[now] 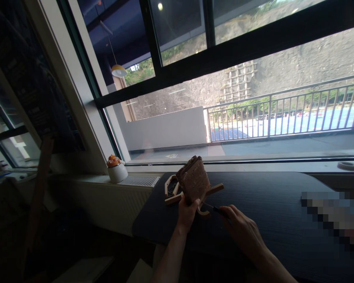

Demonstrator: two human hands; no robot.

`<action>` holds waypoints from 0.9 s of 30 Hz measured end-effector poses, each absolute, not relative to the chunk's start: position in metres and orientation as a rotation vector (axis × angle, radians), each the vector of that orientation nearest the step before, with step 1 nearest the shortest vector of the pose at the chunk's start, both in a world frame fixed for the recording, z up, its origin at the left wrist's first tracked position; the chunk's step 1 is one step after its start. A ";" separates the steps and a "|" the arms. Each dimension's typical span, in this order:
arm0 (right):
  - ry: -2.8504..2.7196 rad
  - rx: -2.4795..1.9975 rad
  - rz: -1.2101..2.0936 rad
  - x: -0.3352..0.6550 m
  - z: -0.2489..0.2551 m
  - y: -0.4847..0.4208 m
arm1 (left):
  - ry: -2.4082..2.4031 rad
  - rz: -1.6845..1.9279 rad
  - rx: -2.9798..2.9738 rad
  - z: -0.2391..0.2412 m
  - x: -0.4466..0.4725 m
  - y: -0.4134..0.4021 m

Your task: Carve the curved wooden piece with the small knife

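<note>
My left hand (187, 212) is closed around the lower edge of a brown, rough-surfaced block (194, 181), held tilted above the dark table. It looks like wood, with a ragged top edge. In my right hand (243, 226) is a slim tool, apparently a screwdriver (220, 211), with a dark handle and thin metal shaft. Its shaft points left to the block's lower edge; I cannot tell whether the tip touches. Beside that edge are a light wooden strip (215, 189) and a curved wooden piece (203, 214). Left of the block lies an angular wooden frame (169, 188) with dark bits inside.
The dark table (268, 204) stands against the window sill. A white pot (117, 173) with an orange top sits on the radiator cover (140, 181) at left. Rolls of tape (347, 166) lie on the sill at right. A blurred-out item (336, 216) occupies the table's right side.
</note>
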State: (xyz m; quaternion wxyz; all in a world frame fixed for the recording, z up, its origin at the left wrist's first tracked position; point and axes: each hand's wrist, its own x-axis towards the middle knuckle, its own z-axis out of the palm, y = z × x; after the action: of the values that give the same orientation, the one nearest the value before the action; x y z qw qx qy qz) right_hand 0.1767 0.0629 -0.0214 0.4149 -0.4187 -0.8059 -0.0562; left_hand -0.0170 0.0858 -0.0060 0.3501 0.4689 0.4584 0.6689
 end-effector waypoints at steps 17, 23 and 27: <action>-2.055 -1.119 -0.160 0.173 -0.027 0.064 | 1.156 1.714 1.249 -0.006 -0.017 0.085; -2.095 -1.101 -0.053 0.174 -0.024 0.062 | 1.162 1.724 1.234 -0.005 -0.017 0.084; -2.098 -1.116 -0.008 0.177 -0.026 0.063 | 1.170 1.718 1.217 -0.006 -0.017 0.085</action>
State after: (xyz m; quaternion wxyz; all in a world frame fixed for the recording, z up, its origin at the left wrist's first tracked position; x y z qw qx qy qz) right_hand 0.1765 0.0625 -0.0260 0.3734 -0.4355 -0.8191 -0.0033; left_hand -0.0171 0.0850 -0.0058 0.3582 0.4716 0.4535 0.6660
